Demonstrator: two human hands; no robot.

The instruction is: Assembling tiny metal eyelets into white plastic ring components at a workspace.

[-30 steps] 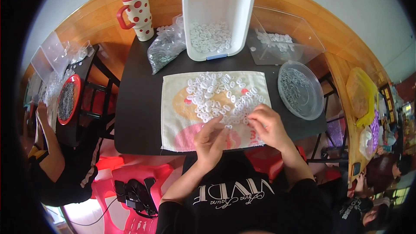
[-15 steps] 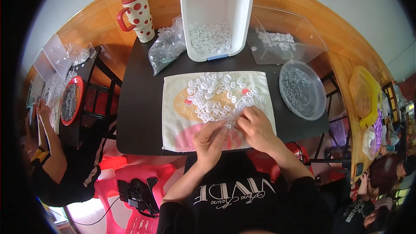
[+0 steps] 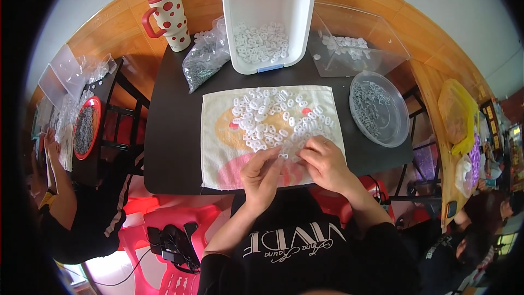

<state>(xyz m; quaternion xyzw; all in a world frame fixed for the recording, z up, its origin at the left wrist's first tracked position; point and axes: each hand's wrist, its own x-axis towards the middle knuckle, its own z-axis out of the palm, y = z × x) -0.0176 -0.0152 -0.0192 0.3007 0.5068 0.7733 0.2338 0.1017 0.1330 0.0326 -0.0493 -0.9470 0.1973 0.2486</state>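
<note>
Small white oval plastic pieces with holes (image 3: pixel 261 110) lie heaped on a cream towel with a pink and yellow print (image 3: pixel 213 155). At the heap's near edge, my left hand (image 3: pixel 261 176) is closed in a pinch. A tiny white plastic piece (image 3: pixel 283 155) shows at its fingertips. Just to its right, my right hand (image 3: pixel 326 165) is also pinched closed, its fingertips pointing at the left ones. Whatever sits between the right fingertips is too small to make out. Both hands are just above the towel's near part.
Behind the towel stands a white bin (image 3: pixel 268 16) holding more white pieces. Beside it are a clear bag of grey parts (image 3: pixel 204 60), a dotted tumbler (image 3: pixel 171 19) and a clear box (image 3: pixel 376 61). A round tub (image 3: pixel 390 114) of grey parts sits right. Another person's arm (image 3: pixel 61 183) shows left.
The whole view has shifted slightly. My hands stay close together over the towel's near edge, with only small finger movements.
</note>
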